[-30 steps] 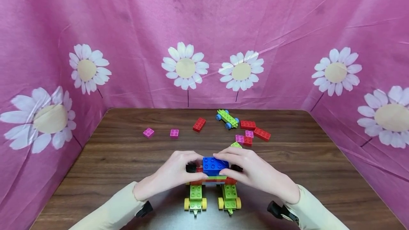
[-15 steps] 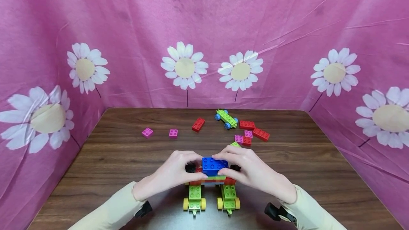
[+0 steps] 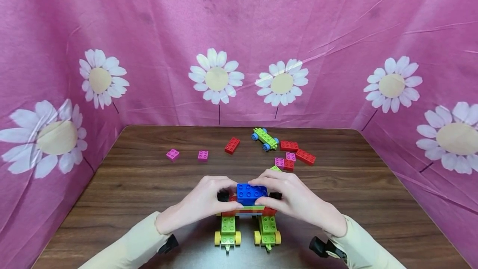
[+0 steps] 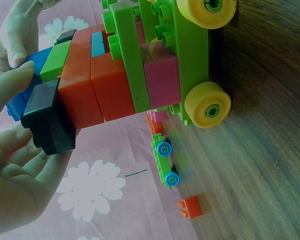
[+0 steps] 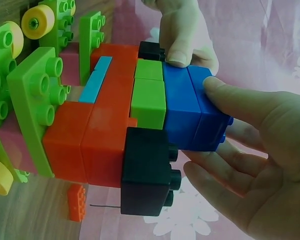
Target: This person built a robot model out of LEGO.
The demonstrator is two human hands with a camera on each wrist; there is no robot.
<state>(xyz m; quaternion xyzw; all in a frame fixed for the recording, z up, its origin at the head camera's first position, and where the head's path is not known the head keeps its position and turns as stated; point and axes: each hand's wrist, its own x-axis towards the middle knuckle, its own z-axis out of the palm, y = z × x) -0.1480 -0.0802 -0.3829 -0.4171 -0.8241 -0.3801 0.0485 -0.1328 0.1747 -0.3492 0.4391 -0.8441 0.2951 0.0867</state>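
A toy block structure on green wheeled bases [image 3: 228,224] stands at the table's front. Two blue bricks [image 5: 179,107] are stacked at its top, above green bricks [image 5: 149,102]. Below these come red bricks [image 5: 110,125], with a black brick [image 5: 145,170] on either side of the green ones. From the left, my left hand [image 3: 203,200] pinches the lower part of the blue stack between thumb and fingers. Opposite, my right hand [image 3: 295,198] grips the upper blue brick, its thumb on the near face and its fingers behind. The far fingertips are partly hidden.
Behind the structure lie pink bricks [image 3: 203,155], red bricks [image 3: 232,145] and a green car base [image 3: 265,138] with blue wheels. A green brick [image 3: 275,169] shows partly beyond the right hand. A pink flowered cloth [image 3: 239,20] surrounds the wooden table [image 3: 149,186].
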